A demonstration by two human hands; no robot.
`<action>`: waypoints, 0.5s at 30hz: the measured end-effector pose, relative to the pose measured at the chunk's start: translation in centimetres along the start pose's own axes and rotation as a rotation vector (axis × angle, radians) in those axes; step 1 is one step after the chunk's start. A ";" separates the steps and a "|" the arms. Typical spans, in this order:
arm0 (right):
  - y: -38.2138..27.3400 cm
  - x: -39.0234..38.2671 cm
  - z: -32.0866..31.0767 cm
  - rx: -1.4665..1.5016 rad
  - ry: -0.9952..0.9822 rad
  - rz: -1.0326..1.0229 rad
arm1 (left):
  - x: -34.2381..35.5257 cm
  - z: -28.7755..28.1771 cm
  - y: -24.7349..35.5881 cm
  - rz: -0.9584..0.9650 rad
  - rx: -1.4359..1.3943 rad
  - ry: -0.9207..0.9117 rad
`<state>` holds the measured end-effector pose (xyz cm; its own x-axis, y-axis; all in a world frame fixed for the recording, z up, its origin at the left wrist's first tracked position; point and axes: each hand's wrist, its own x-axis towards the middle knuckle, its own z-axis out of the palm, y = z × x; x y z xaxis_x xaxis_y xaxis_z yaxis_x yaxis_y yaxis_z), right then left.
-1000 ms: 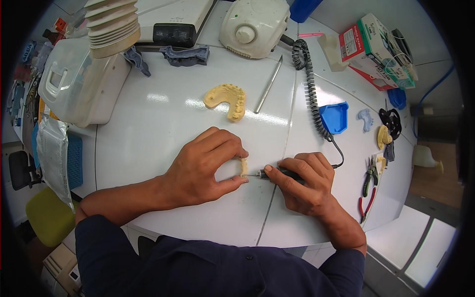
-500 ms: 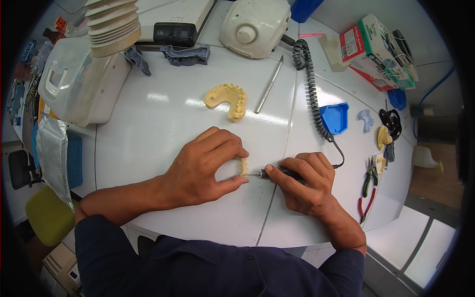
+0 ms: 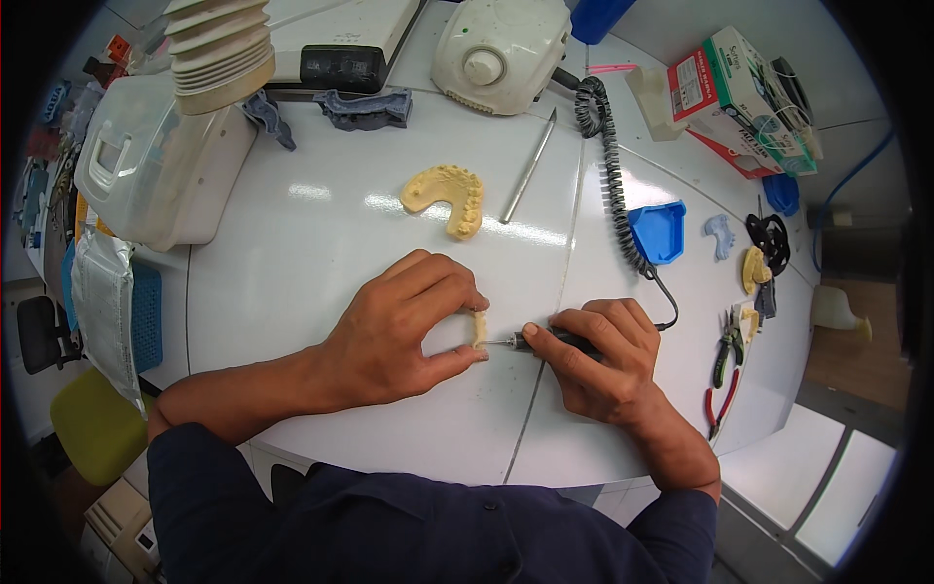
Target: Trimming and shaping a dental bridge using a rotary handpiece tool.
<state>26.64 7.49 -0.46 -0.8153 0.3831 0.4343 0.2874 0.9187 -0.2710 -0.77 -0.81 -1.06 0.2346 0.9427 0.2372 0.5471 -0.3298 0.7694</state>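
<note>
Between the thumb and fingertips of my left hand (image 3: pixel 409 326) is a small cream-coloured dental piece (image 3: pixel 480 329), held upright by its two ends. My right hand (image 3: pixel 608 360) is closed round a black rotary handpiece (image 3: pixel 574 343), gripped like a pen. Its thin metal bur (image 3: pixel 501 342) points left and meets the lower part of the piece, close to my left thumb. A coiled black cord (image 3: pixel 613 165) runs from the handpiece up to a white control unit (image 3: pixel 501 54). Beyond my hands a yellow plaster dental model (image 3: pixel 448 198) lies on the white table (image 3: pixel 321 263).
A pointed metal tool (image 3: pixel 530 165) lies beyond the model. To the right are a blue tray (image 3: pixel 660 232), pliers (image 3: pixel 728 350) and smaller dental models (image 3: pixel 754 271). A lidded plastic box (image 3: pixel 161 161) stands left, beneath a ribbed hose (image 3: pixel 219 58). Grey moulded pieces (image 3: pixel 365 109) lie at the back.
</note>
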 end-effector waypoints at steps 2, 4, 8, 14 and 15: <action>0.0 0.0 0.2 -0.010 0.018 0.006 | 0.0 -0.1 0.0 -0.006 -0.009 -0.009; -0.1 -0.1 -0.2 -0.024 0.043 0.014 | 0.3 -0.3 0.5 -0.008 -0.009 -0.020; 0.0 0.2 -0.1 -0.007 0.023 0.012 | 0.3 -0.4 0.2 -0.019 -0.014 -0.027; -0.1 0.2 -0.1 -0.012 0.020 0.015 | 0.3 -0.3 0.1 -0.021 -0.016 -0.023; -0.1 0.2 -0.2 -0.009 0.009 0.012 | 0.2 -0.2 0.1 -0.013 -0.011 -0.019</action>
<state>26.58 7.49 -0.22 -0.8072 0.3951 0.4384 0.3017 0.9147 -0.2688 -0.83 -0.60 -0.86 0.2428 0.9457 0.2162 0.5410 -0.3170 0.7790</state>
